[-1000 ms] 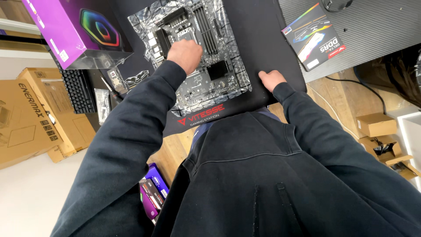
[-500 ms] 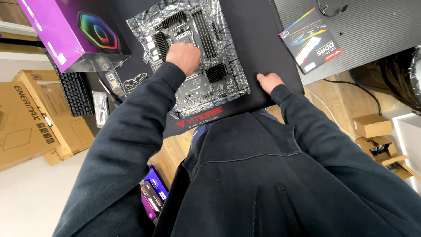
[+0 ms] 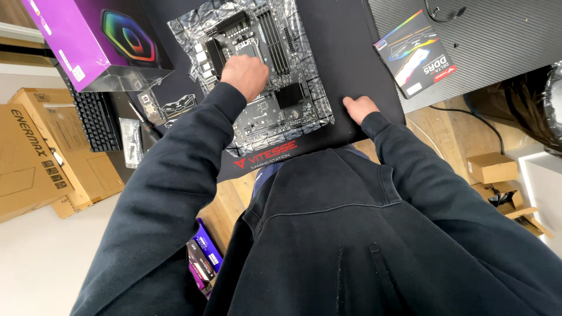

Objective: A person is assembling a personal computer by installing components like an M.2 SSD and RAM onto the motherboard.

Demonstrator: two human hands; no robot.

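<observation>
A black motherboard point(image 3: 266, 70) lies on a crinkled silver antistatic bag point(image 3: 313, 108) in the middle of a black desk mat point(image 3: 342, 52). My left hand point(image 3: 244, 75) rests on the board by the processor socket, with its back up and the fingers curled under, so whatever is under them is hidden. My right hand point(image 3: 358, 108) lies on the mat just right of the bag's lower right corner, holding nothing. Both arms are in dark sleeves.
A purple box point(image 3: 93, 44) with a rainbow fan picture stands at the upper left. A memory package point(image 3: 417, 54) lies on the grey desk at the right. A keyboard point(image 3: 93, 120) and small packets lie at left, cardboard boxes point(image 3: 35, 152) on the floor.
Both hands stay where they were, the left on the board and the right on the mat. Only the view shifts slightly.
</observation>
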